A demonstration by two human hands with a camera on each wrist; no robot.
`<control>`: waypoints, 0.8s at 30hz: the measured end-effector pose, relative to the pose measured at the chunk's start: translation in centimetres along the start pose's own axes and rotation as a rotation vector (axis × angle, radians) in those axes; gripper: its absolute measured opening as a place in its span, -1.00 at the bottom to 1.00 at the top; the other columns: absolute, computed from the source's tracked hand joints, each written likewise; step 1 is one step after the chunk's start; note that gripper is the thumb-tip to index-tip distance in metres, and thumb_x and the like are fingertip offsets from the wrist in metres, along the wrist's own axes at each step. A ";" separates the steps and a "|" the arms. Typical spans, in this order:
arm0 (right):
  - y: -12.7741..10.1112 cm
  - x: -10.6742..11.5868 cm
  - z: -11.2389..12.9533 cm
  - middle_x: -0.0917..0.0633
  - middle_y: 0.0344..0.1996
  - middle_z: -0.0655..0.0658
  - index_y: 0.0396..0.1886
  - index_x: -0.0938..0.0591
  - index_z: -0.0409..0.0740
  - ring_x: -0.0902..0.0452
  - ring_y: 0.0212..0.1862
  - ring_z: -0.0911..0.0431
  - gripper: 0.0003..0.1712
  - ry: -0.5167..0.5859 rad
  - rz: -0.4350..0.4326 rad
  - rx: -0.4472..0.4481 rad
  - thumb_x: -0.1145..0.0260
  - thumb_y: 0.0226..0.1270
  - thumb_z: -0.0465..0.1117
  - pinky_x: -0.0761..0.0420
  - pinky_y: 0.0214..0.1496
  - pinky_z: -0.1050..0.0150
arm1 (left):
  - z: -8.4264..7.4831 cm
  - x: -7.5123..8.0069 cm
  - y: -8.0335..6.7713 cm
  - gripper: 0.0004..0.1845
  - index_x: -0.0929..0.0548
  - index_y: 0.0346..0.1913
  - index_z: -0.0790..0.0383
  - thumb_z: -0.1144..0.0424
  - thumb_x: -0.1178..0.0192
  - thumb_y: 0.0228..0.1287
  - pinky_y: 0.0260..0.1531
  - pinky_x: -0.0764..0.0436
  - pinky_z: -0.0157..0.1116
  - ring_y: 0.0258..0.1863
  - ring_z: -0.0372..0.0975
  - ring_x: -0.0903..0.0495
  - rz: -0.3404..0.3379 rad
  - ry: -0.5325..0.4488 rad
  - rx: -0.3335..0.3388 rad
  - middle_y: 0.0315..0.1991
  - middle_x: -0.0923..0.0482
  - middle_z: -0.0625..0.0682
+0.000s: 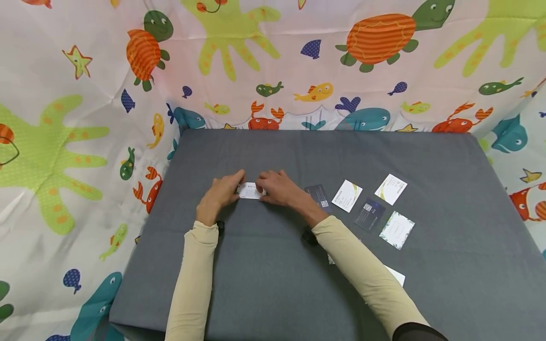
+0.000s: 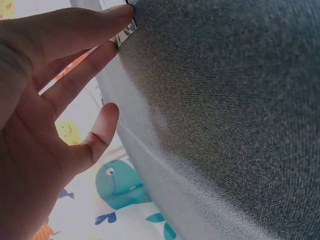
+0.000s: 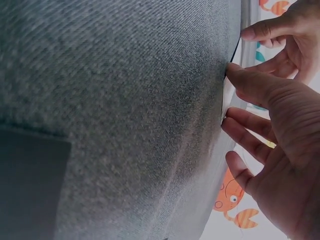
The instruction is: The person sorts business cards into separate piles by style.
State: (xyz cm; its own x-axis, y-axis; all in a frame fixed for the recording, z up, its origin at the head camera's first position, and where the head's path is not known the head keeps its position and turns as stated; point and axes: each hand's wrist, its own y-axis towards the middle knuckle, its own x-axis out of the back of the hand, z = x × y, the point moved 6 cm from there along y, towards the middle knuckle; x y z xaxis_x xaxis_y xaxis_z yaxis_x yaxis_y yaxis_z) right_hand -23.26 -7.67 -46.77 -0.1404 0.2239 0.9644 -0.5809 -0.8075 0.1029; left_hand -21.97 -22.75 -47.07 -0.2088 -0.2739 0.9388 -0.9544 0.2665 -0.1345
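Card: a white card [image 1: 249, 191] lies flat on the grey cloth [image 1: 273, 284], left of centre, between the two hands.
Left hand: the left hand [image 1: 221, 193] rests at the card's left end; its fingertips [image 2: 122, 15] touch the card's edge, fingers nearly straight, not curled round it.
Right hand: the right hand [image 1: 278, 187] rests at the card's right end; its fingertips [image 3: 235, 70] press on the card's edge, fingers extended and slightly spread.
Other cards: a dark card [image 1: 319, 195] lies just beside the right wrist; a white card with green [image 1: 347, 195], a second dark card [image 1: 369, 214], another white card [image 1: 390, 189] and a leaf-bordered card [image 1: 397, 230] lie farther right, apart from both hands.
Backdrop: a sea-animal print sheet [image 1: 64, 142] surrounds the cloth.
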 end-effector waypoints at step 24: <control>-8.8 5.9 -2.9 -0.69 0.05 -0.12 0.01 -0.69 -0.06 -0.63 0.12 -0.10 -0.72 -0.024 0.019 -0.124 -0.47 0.39 -0.09 -0.50 0.14 -0.11 | -12.4 -0.8 0.6 -0.59 -0.61 0.24 0.12 0.19 -0.38 0.39 0.02 -0.62 0.19 0.13 0.06 -0.72 -0.133 0.064 -0.168 0.20 -0.70 0.12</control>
State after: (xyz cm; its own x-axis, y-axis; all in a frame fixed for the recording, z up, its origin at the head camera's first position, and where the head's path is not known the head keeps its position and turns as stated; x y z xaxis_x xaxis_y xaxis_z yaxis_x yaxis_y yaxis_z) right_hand -21.26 2.33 -42.72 -0.1339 0.1953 0.9716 -0.6731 -0.7374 0.0554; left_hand -19.73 -10.93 -44.00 -0.0647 -0.2592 0.9637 -0.9224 0.3840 0.0413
